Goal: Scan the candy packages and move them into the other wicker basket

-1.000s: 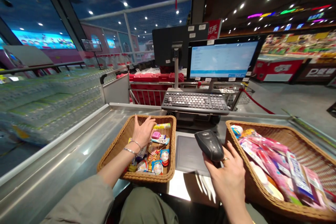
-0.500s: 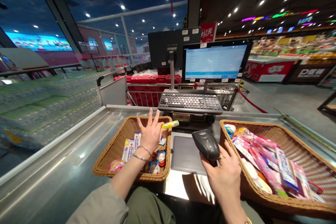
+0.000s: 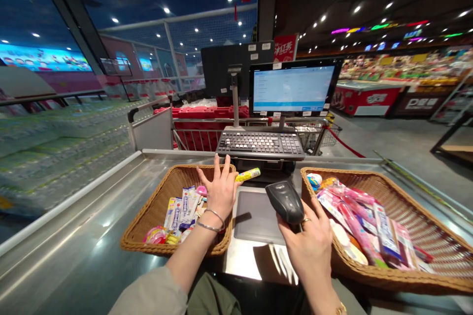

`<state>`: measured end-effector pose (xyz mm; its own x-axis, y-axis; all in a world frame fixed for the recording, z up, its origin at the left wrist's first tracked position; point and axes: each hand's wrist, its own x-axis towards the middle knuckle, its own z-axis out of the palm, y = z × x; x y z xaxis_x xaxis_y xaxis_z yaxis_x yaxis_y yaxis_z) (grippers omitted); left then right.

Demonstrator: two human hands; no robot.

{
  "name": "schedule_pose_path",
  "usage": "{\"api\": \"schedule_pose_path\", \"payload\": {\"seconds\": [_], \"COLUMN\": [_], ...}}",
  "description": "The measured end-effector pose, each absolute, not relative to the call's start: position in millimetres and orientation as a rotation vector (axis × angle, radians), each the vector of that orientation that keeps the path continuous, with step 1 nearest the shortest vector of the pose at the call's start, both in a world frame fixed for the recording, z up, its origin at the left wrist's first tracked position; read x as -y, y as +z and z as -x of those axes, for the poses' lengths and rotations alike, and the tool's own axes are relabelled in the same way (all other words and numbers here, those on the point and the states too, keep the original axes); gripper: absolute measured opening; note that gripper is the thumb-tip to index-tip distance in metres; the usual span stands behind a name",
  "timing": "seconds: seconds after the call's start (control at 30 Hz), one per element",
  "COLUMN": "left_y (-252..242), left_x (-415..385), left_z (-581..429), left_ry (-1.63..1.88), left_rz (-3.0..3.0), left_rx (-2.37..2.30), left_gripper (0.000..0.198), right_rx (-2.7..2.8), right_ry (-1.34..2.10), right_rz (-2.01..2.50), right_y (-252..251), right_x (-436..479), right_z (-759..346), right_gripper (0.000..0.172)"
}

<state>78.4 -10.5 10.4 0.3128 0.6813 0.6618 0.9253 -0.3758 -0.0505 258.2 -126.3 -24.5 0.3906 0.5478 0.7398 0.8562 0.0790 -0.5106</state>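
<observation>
My left hand (image 3: 220, 191) pinches a small yellow tube-shaped pack (image 3: 248, 174) between thumb and forefinger, with its other fingers spread. It hovers over the right side of the left wicker basket (image 3: 148, 216), which holds several wrapped sweets and a pink round pack (image 3: 155, 235). Wrapped round the handle of a black barcode scanner (image 3: 284, 201) is my right hand (image 3: 309, 236), its head tilted toward the yellow pack. The right wicker basket (image 3: 439, 241), just beside that hand, holds pink packets and a white-and-blue wrapped bar (image 3: 386, 231).
A grey scale plate (image 3: 258, 216) lies between the baskets on the metal counter (image 3: 84, 236). Behind it stand a keyboard (image 3: 260, 142) and a lit monitor (image 3: 291, 89). Beyond the counter is a metal trolley (image 3: 195, 133) with red crates.
My left hand has moved right with the yellow pack, toward the scanner. My right hand still holds the scanner. The whole view has shifted slightly.
</observation>
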Motion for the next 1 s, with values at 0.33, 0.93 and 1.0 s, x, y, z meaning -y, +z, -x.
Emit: {"api": "schedule_pose_path", "payload": {"seconds": [0.33, 0.93, 1.0], "left_y": [7.1, 6.7, 6.2], "left_x": [15.5, 19.5, 19.6], "left_z": [-97.7, -105.0, -104.9], "left_ry": [-0.786, -0.851, -0.854], "left_rz": [2.164, 2.201, 2.205], "left_rx": [1.419, 1.405, 1.4], "left_gripper": [0.024, 0.026, 0.026], "right_rx": [1.279, 1.306, 1.309], "right_ry": [-0.347, -0.309, -0.315], "right_rz": [1.593, 1.592, 1.593], "right_y": [-21.9, -27.2, -27.4], "right_x": [128.9, 130.6, 130.7], "right_z": [-258.8, -262.9, -263.0], "right_gripper": [0.034, 0.034, 0.034]}}
